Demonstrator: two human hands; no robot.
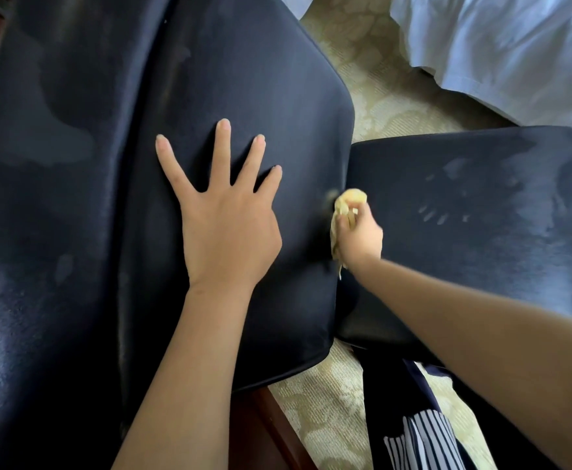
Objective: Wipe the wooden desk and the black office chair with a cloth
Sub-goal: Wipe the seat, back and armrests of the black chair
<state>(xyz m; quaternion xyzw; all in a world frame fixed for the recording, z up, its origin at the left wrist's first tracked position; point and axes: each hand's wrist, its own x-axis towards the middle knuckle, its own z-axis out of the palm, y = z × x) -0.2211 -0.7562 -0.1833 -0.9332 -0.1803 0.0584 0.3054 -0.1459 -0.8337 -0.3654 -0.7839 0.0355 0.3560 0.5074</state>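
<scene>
The black office chair fills most of the view: its padded backrest [115, 184] on the left, its seat [481, 205] lower on the right. My left hand [223, 218] lies flat on the backrest with fingers spread. My right hand [359, 239] grips a crumpled yellow cloth [345, 205] and holds it against the backrest's right edge, where backrest and seat meet. Damp smears show on both surfaces. The wooden desk shows only as a dark brown strip [264, 432] below the backrest.
Patterned beige carpet [328, 401] lies under the chair. White bedding [501, 45] hangs at the top right. Dark and striped clothing [420, 432] shows at the bottom right, under my right arm.
</scene>
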